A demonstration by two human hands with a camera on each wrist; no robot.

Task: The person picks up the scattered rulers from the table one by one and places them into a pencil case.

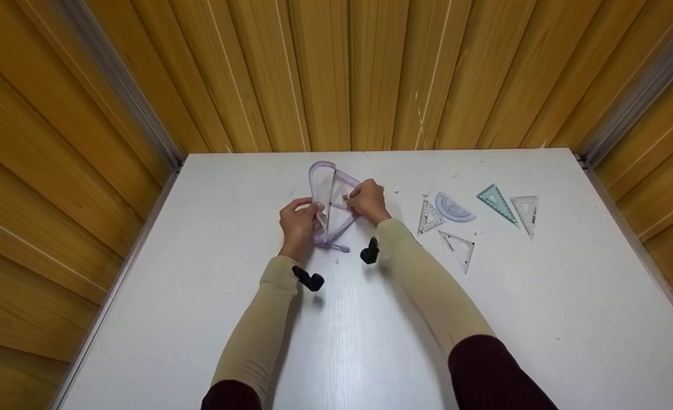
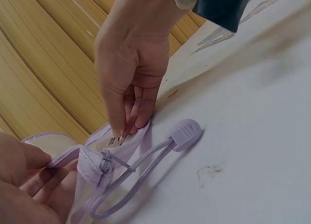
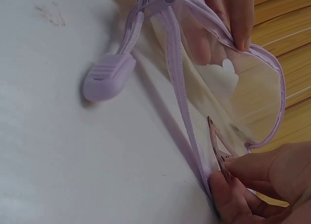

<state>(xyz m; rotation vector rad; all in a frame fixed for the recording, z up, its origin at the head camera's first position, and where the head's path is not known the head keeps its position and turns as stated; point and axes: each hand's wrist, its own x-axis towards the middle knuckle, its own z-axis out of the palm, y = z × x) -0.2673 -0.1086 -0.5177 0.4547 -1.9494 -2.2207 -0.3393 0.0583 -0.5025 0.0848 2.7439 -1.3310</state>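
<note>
A see-through zip pouch point(image 1: 322, 185) with lilac trim stands unzipped on the white table between my hands. My left hand point(image 1: 300, 223) pinches one side of its mouth between thumb and fingers, holding that side apart from the other. At the opposite side, my right hand point(image 1: 368, 200) pinches a clear set square point(image 3: 216, 148) with dark print. The set square's pointed end lies inside the mouth, and the fingers cover its other end. A lilac cord with a plastic pull point(image 3: 109, 78) hangs from the zip near my left hand. A white heart-shaped patch point(image 3: 223, 77) shows on the pouch.
To the right on the table lie a protractor point(image 1: 455, 208), a teal set square point(image 1: 497, 205) and several clear set squares, one point(image 1: 430, 217) close to the right forearm. Wood-patterned walls point(image 1: 370, 74) rise behind the table and along both sides.
</note>
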